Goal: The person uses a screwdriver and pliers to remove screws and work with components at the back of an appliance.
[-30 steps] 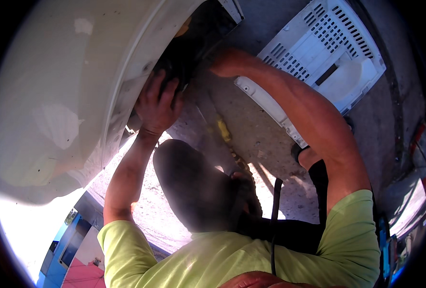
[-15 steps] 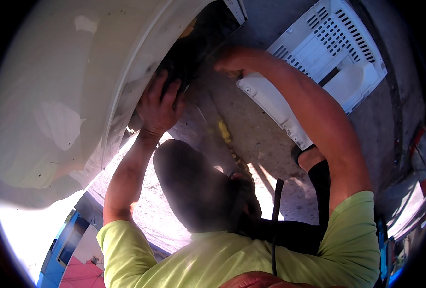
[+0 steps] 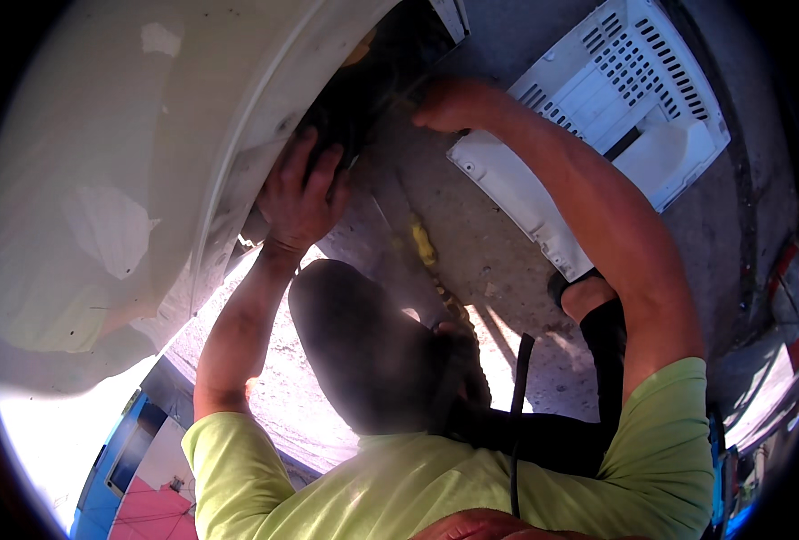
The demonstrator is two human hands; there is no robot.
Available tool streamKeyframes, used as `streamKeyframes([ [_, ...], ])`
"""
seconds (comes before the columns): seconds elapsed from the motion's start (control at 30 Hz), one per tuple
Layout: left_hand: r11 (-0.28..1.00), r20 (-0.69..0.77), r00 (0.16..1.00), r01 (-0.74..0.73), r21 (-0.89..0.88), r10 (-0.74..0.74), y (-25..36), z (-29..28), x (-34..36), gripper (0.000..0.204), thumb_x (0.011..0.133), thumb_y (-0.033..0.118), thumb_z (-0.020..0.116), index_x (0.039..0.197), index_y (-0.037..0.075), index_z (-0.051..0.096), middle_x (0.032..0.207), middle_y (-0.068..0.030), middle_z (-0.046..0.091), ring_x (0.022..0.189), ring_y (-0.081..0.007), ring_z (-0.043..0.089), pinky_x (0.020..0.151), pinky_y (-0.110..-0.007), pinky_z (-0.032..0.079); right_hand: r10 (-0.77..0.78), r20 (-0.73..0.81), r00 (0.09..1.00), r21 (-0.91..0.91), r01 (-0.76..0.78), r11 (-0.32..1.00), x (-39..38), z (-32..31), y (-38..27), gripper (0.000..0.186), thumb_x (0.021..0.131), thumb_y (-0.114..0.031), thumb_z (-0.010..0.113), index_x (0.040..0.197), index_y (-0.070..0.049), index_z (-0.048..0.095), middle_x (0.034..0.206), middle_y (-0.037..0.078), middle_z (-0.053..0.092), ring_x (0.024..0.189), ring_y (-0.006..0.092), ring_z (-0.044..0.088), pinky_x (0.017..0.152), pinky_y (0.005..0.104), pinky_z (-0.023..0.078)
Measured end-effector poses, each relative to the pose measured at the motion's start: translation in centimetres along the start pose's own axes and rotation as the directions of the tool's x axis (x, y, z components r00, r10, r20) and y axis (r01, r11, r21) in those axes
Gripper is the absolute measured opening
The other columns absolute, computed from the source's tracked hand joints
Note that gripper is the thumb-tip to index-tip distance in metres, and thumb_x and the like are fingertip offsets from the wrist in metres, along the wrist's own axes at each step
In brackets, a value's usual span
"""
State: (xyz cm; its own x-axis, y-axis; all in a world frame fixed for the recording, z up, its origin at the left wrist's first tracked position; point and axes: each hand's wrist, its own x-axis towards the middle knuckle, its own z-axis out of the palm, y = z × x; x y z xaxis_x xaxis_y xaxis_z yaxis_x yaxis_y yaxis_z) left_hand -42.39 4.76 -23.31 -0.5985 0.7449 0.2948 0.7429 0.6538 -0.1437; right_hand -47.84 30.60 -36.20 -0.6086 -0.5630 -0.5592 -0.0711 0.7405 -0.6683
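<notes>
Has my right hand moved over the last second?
Yes: judged against the white slotted panel, your right hand has shifted a little to the right and up the picture, away from your left hand.

A large off-white cabinet (image 3: pixel 103 171) looms at the person's left, its smooth side blotched with pale patches and dark specks; beyond its edge, a shadowed opening (image 3: pixel 408 45) holds black parts (image 3: pixel 338 115) too dim to identify.
</notes>
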Motion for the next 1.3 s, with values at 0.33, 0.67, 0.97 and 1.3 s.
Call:
streamKeyframes([
  [0.33,0.999,0.010,1.000,0.011,0.034,-0.011,-0.1,-0.1,-0.8,0.036,0.082,0.029,0.069,0.118,0.021,0.064,0.136,-0.0090,0.054,0.125,-0.0328,0.052,0.099,-0.044,0.040,0.301,0.097,0.949,0.620,-0.294,0.727,-4.4,-2.7,-4.3,0.051,0.086,-0.031,0.070,0.130,-0.006,0.060,0.132,0.016,0.059,0.117,0.0357,0.060,0.083,0.0520,0.058],
  [0.67,1.000,-0.009,1.000,0.013,0.014,-0.013,-0.1,0.0,-0.8,0.037,0.082,0.029,0.068,0.118,0.021,0.064,0.135,-0.0084,0.055,0.124,-0.0324,0.053,0.099,-0.044,0.040,0.224,0.040,0.974,0.495,-0.214,0.842,-4.5,-2.8,-3.8,0.045,0.084,-0.031,0.067,0.117,0.000,0.065,0.112,0.017,0.067,0.103,0.0321,0.066,0.075,0.0468,0.058],
  [0.97,0.999,-0.005,1.000,0.021,0.031,-0.021,0.0,0.0,-0.8,0.036,0.084,0.032,0.067,0.119,0.023,0.064,0.135,-0.0080,0.055,0.124,-0.0317,0.053,0.100,-0.045,0.039,-0.067,-0.031,0.997,-0.165,0.061,0.984,-1.8,-1.1,-3.3,0.032,0.087,-0.021,0.053,0.101,0.002,0.070,0.109,0.023,0.068,0.103,0.0355,0.067,0.088,0.0456,0.053],
  [1.3,0.998,0.007,1.000,0.024,0.053,-0.024,0.1,0.1,-0.7,0.036,0.084,0.034,0.067,0.118,0.023,0.064,0.135,-0.0076,0.054,0.123,-0.0318,0.052,0.100,-0.046,0.039,-0.361,-0.117,0.925,-0.405,0.288,0.868,0.5,1.1,-2.0,0.028,0.087,-0.019,0.051,0.097,-0.005,0.074,0.101,0.015,0.071,0.096,0.0323,0.068,0.085,0.0434,0.053],
])
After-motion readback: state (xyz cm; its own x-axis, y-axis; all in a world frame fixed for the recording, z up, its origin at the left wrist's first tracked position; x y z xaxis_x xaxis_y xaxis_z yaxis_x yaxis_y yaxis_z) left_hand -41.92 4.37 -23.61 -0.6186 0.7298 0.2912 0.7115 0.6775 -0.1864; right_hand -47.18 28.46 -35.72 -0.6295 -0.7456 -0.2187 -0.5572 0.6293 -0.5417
